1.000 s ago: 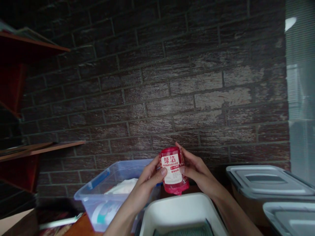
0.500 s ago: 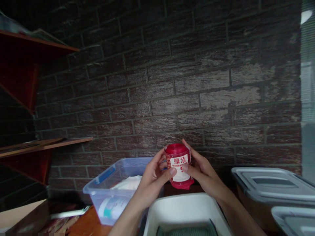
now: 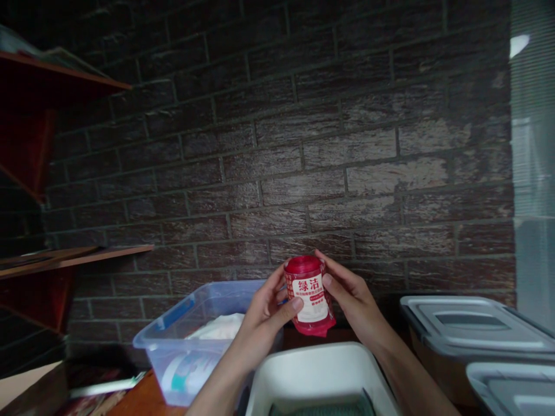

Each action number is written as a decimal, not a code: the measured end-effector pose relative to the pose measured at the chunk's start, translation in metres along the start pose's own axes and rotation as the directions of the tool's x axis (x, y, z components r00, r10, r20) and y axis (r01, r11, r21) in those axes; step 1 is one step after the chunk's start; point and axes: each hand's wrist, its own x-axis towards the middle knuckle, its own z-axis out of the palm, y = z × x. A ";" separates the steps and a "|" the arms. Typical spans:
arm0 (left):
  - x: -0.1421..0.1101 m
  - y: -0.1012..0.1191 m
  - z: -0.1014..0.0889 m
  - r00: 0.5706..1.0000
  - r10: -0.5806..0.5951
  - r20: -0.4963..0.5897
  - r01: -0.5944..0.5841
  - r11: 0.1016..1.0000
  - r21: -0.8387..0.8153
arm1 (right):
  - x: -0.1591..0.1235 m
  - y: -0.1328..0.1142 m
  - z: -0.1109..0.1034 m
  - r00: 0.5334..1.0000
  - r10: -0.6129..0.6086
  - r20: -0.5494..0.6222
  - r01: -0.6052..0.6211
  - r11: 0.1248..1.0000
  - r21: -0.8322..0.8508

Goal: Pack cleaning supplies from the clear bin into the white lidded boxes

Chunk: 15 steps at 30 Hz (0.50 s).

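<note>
Blue-tinted storage bin [image 3: 173, 344] at far left, and here's my left hand [image 3: 264, 315], thumb pressing the front, fingers curled round the side of the red plastic-bag roll [image 3: 309, 297]. It's above the white tub [image 3: 312, 353], near-upright, long axis tipping slightly left at the top, label facing me. My right hand [image 3: 351, 294] pinches opposite, thumb in front, probably steadying it while leaving the print readable.

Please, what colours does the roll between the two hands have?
The roll is red, with a white label; head view.
</note>
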 end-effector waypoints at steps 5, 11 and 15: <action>-0.001 0.000 0.000 1.000 0.001 -0.001 -0.002 1.000 -0.004 | 0.000 0.000 -0.001 1.000 -0.002 0.008 0.002 1.000 0.005; -0.002 0.001 0.000 1.000 -0.014 0.005 0.014 1.000 -0.003 | 0.001 0.000 -0.001 1.000 -0.008 0.019 0.008 1.000 -0.004; -0.001 0.001 -0.001 1.000 -0.014 0.013 0.014 1.000 -0.009 | 0.000 -0.001 -0.002 1.000 0.005 0.015 -0.005 1.000 -0.009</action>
